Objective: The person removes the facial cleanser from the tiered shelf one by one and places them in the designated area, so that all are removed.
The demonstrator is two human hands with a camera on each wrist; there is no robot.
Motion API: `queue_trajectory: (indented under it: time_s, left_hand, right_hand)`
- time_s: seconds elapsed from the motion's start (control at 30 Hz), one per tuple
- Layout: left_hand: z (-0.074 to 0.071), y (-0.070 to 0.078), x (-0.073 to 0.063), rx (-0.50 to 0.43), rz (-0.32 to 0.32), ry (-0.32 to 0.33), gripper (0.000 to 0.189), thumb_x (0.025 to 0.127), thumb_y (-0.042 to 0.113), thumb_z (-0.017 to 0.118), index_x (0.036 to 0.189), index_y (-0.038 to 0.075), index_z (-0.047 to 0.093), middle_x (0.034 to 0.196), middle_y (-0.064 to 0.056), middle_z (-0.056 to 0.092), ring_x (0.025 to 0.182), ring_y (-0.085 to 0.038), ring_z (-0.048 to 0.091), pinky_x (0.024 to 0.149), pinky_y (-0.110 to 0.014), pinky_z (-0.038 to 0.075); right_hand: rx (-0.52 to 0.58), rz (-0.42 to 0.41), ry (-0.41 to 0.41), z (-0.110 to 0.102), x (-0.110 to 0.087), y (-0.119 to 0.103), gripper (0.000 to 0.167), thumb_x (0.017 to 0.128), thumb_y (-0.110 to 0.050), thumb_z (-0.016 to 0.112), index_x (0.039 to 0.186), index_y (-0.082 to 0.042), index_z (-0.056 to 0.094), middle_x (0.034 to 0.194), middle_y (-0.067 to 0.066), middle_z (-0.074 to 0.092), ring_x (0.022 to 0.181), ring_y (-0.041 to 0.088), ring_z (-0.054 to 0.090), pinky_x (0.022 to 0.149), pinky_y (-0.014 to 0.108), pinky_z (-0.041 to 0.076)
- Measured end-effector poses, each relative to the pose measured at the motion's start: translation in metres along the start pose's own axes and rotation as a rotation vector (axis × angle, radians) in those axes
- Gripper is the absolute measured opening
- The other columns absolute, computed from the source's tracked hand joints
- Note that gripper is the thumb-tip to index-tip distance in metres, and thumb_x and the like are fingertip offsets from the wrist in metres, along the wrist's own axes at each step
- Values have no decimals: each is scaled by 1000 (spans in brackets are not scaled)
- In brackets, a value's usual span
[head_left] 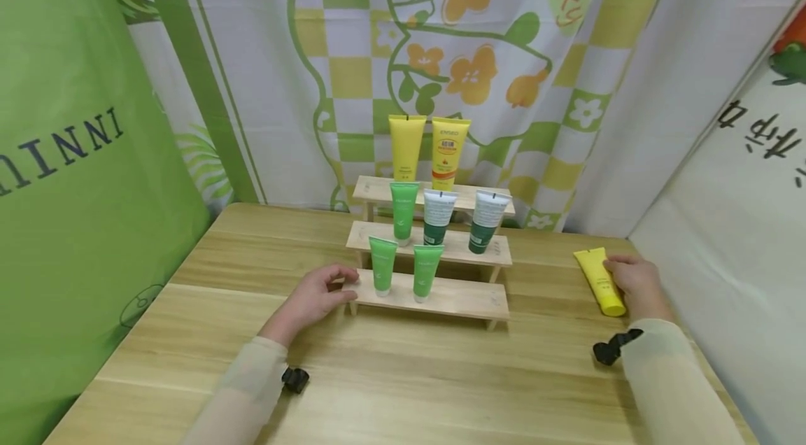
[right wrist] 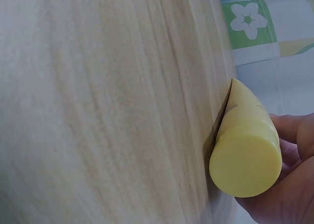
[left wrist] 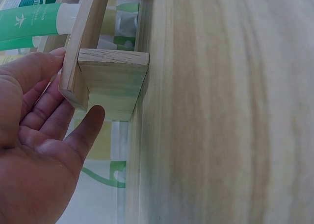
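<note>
My left hand point(head_left: 317, 298) holds the left end of the lowest board of a three-tier wooden display stand point(head_left: 462, 297). In the left wrist view, its thumb and fingers are around the board's end point(left wrist: 73, 84), with one finger reaching below. To the right, my right hand point(head_left: 636, 284) grips a yellow squeeze tube point(head_left: 598, 280) from its right side. This tube slants over the table, cap end nearer me. In the right wrist view the round yellow cap point(right wrist: 245, 162) faces the camera, partly hiding the fingers point(right wrist: 287, 128).
Two green tubes point(head_left: 382, 266) stand on the lowest tier. The middle tier holds another green tube point(head_left: 404, 210) and two white-and-green tubes point(head_left: 490, 217). Two yellow tubes point(head_left: 448, 151) stand on top. A patterned curtain point(head_left: 252, 81) hangs behind the wooden table point(head_left: 403, 375).
</note>
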State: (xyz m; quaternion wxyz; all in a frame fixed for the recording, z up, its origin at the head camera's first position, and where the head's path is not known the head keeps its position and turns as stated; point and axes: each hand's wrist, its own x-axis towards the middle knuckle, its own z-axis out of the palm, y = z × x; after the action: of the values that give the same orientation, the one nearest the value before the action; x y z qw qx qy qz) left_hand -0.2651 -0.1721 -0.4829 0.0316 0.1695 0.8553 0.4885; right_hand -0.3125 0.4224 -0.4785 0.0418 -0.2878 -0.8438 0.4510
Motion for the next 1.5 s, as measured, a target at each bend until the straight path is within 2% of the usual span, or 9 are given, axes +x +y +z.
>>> queue_trajectory:
  time_s: [0.1, 0.2, 0.33, 0.47, 0.63, 0.93, 1.13, 1.33, 1.5]
  left_hand:
    - [0, 1, 0, -6, -14, -2, 27, 87, 16, 75, 113, 12, 67, 121, -3, 66, 118, -27, 58, 102, -42, 47]
    - [1, 1, 0, -10, -15, -5, 27, 87, 15, 75, 112, 12, 67, 121, -3, 66, 118, -27, 58, 103, -41, 47]
    - [2, 1, 0, -4, -11, -7, 27, 87, 15, 75, 112, 11, 67, 121, -4, 66, 118, -28, 58, 102, -41, 47]
    - [2, 2, -1, -9, -17, 1, 26, 87, 14, 75, 112, 11, 67, 120, -3, 66, 117, -28, 58, 102, -42, 47]
    - [3, 2, -2, -10, -16, 1, 27, 87, 16, 75, 112, 11, 67, 119, -2, 66, 117, -28, 58, 103, -43, 46]
    - [2, 2, -2, -20, -13, -1, 26, 87, 17, 75, 111, 13, 67, 118, -1, 67, 117, -25, 58, 103, -42, 46]
    - [1, 2, -2, -20, 1, 2, 26, 87, 16, 75, 111, 13, 67, 118, -2, 67, 116, -26, 59, 102, -42, 47]
    - [4, 1, -1, -26, 11, 1, 26, 87, 14, 75, 112, 12, 67, 119, -3, 66, 116, -26, 59, 102, -42, 47]
    - [3, 0, -2, -16, 3, 7, 25, 87, 14, 75, 111, 14, 67, 120, -1, 66, 116, -24, 59, 102, -41, 47]
  right_hand:
    - [-2, 7, -1, 0, -2, 1, 50, 98, -22, 51, 139, 7, 47, 145, 29, 38, 127, 40, 38, 104, 49, 37]
    - [-10, 15, -7, -3, -5, 1, 52, 98, -23, 50, 140, 7, 45, 146, 30, 35, 128, 41, 36, 105, 51, 36]
    - [-35, 14, -20, -6, -8, 2, 54, 98, -24, 49, 141, 6, 45, 146, 30, 35, 123, 39, 40, 85, 40, 45]
    - [-44, 10, -33, -9, -10, 2, 56, 97, -26, 50, 141, 6, 44, 146, 31, 35, 120, 38, 41, 76, 32, 42]
    - [-41, 4, -36, -14, -13, 1, 58, 96, -27, 50, 142, 7, 42, 147, 32, 32, 125, 41, 37, 90, 43, 43]
    - [-61, -55, 5, -14, -16, -14, 56, 100, -30, 43, 144, 6, 41, 148, 30, 35, 137, 46, 29, 110, 56, 31]
    - [-5, -133, 17, -10, -24, -38, 55, 101, -31, 44, 143, 3, 44, 145, 27, 41, 128, 41, 41, 91, 46, 46]
    - [27, -230, 5, -7, -39, -64, 56, 100, -35, 46, 141, 3, 46, 141, 25, 45, 120, 37, 45, 82, 35, 47]
    - [44, -327, -15, 0, -51, -85, 52, 100, -33, 49, 138, 4, 50, 132, 21, 50, 105, 24, 50, 70, 21, 45]
